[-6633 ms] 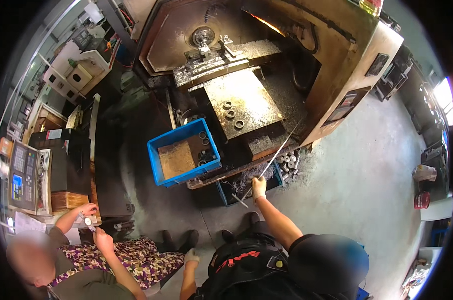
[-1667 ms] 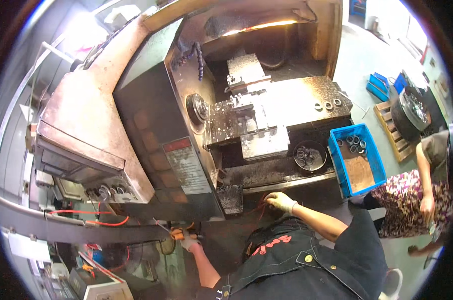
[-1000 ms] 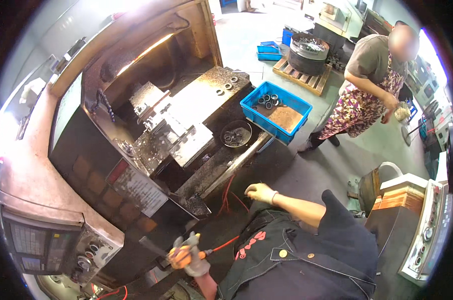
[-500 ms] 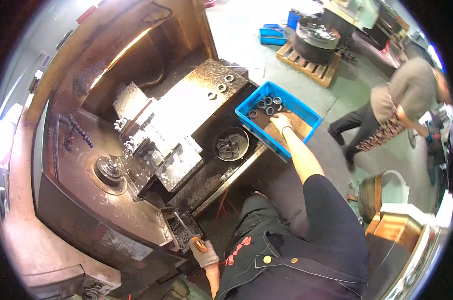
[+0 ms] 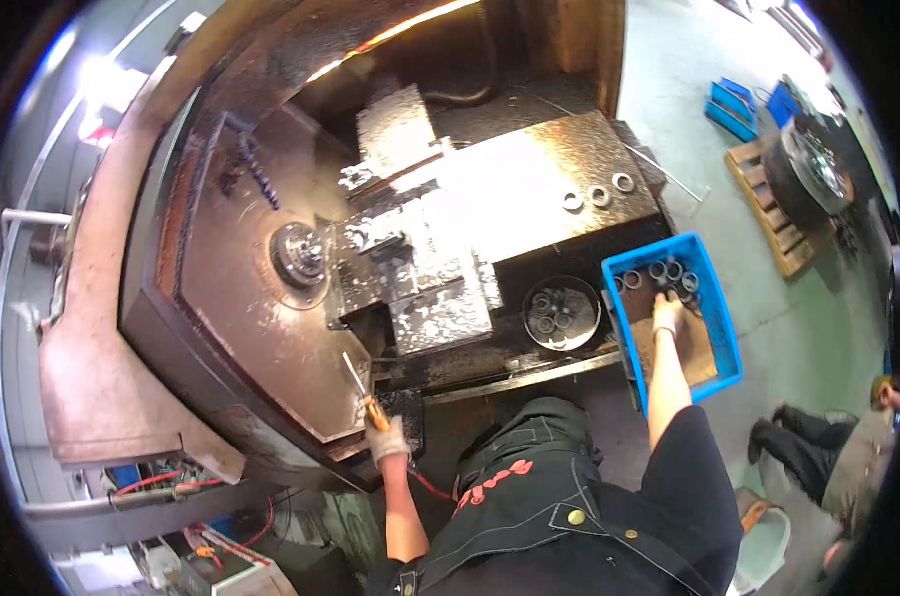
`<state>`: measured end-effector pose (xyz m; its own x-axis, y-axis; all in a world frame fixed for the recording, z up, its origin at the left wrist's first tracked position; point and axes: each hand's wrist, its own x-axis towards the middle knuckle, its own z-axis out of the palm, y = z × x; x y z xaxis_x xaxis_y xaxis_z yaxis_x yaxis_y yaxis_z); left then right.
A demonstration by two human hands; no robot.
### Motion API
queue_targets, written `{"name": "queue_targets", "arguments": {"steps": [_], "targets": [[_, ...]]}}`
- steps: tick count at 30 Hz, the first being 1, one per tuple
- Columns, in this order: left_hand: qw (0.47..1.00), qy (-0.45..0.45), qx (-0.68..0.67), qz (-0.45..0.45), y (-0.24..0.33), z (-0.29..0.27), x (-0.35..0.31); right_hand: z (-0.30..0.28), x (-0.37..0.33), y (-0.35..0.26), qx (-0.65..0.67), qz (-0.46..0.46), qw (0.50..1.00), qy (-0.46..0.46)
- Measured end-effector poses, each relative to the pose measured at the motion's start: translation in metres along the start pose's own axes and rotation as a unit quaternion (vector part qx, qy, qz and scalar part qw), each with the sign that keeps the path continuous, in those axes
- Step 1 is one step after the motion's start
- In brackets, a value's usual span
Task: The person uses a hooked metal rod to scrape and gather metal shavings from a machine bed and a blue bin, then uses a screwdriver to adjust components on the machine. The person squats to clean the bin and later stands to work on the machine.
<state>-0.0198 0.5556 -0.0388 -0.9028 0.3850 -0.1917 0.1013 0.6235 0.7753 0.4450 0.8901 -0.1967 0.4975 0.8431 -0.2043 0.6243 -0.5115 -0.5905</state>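
My left hand (image 5: 387, 440), in a pale work glove, is closed around the orange handle of a screwdriver (image 5: 375, 411). Its thin shaft points up toward the machine's inner wall. At the right, my right hand (image 5: 668, 316) reaches into a blue plastic bin (image 5: 722, 320). Its fingers are closed at a dark metal ring among several others; the fingertips are partly hidden. More metal rings (image 5: 658, 269) lie along the bin's far side, over a brown liner (image 5: 696, 360). A round pan (image 5: 581, 339) beside the bin holds several rings in dark residue.
Three rings (image 5: 600, 196) sit on the metal machine table (image 5: 529, 169). Left of it are a round chuck (image 5: 299, 254) and a segmented coolant hose (image 5: 259, 179). A wooden pallet (image 5: 768, 219) carries a large drum-shaped load (image 5: 803, 179). Another person (image 5: 837, 462) is at the lower right.
My view has turned, so the machine and bin appear shifted right. My right hand has moved closer to the rings inside the bin. My left hand still holds the screwdriver.
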Motion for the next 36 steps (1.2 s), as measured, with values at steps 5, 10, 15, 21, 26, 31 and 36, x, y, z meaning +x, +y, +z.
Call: {"name": "queue_targets", "arguments": {"steps": [5, 10, 15, 21, 26, 31, 36], "targets": [[0.994, 0.017, 0.106, -0.02, 0.027, 0.018, 0.051, -0.006, 0.008, -0.011, -0.068, -0.034, 0.995, -0.063], [0.998, 0.023, -0.012, -0.066, 0.036, 0.018, 0.136, -0.005, 0.004, 0.018, 0.587, 0.186, 0.767, -0.183], [0.995, 0.025, 0.099, 0.014, 0.095, 0.015, 0.117, -0.085, -0.127, -0.149, 0.643, 0.175, 0.61, -0.428], [0.981, 0.03, 0.19, -0.023, 0.086, 0.014, 0.101, 0.024, -0.268, -0.317, 0.43, 0.075, 0.428, -0.791], [0.988, 0.016, 0.154, -0.013, 0.113, 0.007, 0.095, 0.165, -0.357, -0.471, 0.379, -0.138, 0.721, -0.563], [0.973, 0.015, 0.229, -0.019, 0.142, 0.036, 0.113, 0.291, -0.316, -0.538, 0.352, -0.021, 0.807, -0.474], [0.959, 0.003, 0.27, -0.087, 0.15, 0.022, 0.115, 0.31, -0.35, -0.526, 0.307, -0.156, 0.797, -0.497]]}}
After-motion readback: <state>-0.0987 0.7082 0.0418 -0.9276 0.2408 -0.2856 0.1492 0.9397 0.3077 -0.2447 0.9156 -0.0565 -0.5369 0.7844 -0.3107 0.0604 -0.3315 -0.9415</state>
